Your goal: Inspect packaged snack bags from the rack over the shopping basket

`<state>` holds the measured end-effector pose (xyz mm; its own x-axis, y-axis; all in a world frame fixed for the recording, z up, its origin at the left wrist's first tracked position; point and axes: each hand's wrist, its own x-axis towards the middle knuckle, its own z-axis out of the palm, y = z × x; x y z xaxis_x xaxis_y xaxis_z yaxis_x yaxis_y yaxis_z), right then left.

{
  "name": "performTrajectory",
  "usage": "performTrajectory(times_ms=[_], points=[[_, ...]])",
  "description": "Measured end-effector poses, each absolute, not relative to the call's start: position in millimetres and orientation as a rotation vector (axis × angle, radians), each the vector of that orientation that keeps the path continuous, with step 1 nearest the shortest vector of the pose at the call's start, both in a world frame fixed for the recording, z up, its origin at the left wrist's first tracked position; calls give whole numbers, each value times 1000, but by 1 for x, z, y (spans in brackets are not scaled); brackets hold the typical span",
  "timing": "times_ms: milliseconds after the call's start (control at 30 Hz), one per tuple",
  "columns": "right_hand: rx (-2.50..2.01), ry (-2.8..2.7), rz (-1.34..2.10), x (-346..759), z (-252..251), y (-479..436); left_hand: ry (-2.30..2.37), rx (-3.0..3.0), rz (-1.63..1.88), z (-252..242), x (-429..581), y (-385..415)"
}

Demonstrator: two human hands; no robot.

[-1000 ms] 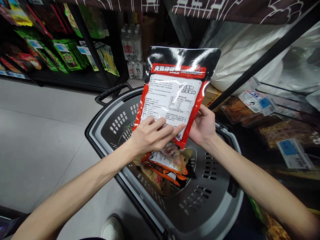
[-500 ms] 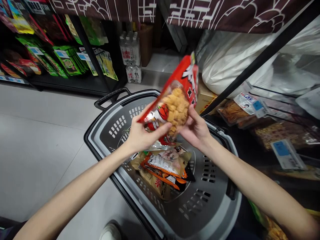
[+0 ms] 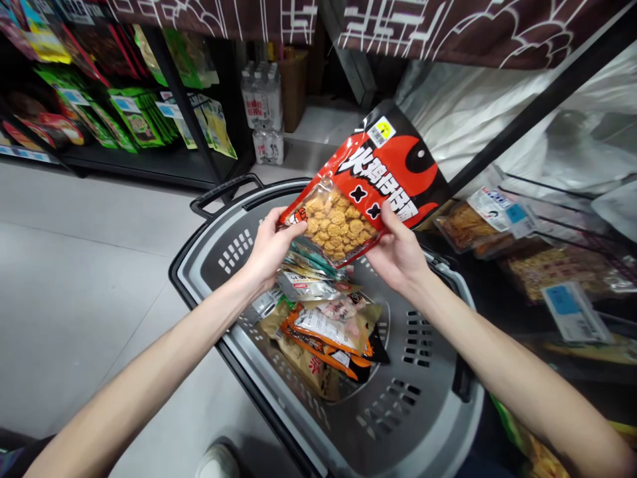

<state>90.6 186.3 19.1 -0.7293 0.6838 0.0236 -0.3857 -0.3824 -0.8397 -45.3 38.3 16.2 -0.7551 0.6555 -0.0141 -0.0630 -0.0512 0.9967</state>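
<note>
In the head view, your two hands share one pouch [image 3: 361,199], held over the far part of the basket [image 3: 432,405], with its printed front turned up to you. Your left hand [image 3: 273,247] pinches the lower left corner: the thumb lies flat on the front, and the fingers go behind, out of sight. Your right hand [image 3: 398,255] closes lightly on the right edge, thumb on top and the rest underneath. Neither is spread wide; each is parted only by the pouch's thickness.

That hold probably suits looking: gripping at the edges leaves the lettering and the clear window [image 3: 338,226] mostly uncovered, and two supports should keep a soft bag from folding. The pouch slants, its black top pointing up and right, likely because your right hand sits farther along its side than your left.

Under it, packets [image 3: 328,325] lie overlapping in a loose pile on the basket's floor, leaving the near end bare. Whether the pouch brushes the topmost ones, you cannot tell from here. The basket stands between your forearms, presumably so anything you hold stays above it. Its black handle [image 3: 226,192] rests folded outward at the far left rim.
</note>
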Motion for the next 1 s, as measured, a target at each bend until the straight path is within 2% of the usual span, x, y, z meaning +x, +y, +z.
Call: performTrajectory(times_ms=[167, 367, 633, 1000], points=[[-457, -1171, 2085, 89, 18, 188, 1974, 919, 1634, 14, -45, 36], [-552, -1181, 2057, 88, 18, 183, 1590, 739, 1567, 19, -37, 35], [-534, -1176, 2146, 89, 14, 187, 1383, 816, 1484, 15, -42, 35], [-463, -1187, 2173, 89, 21, 185, 1407, 943, 1434, 19, -43, 31]])
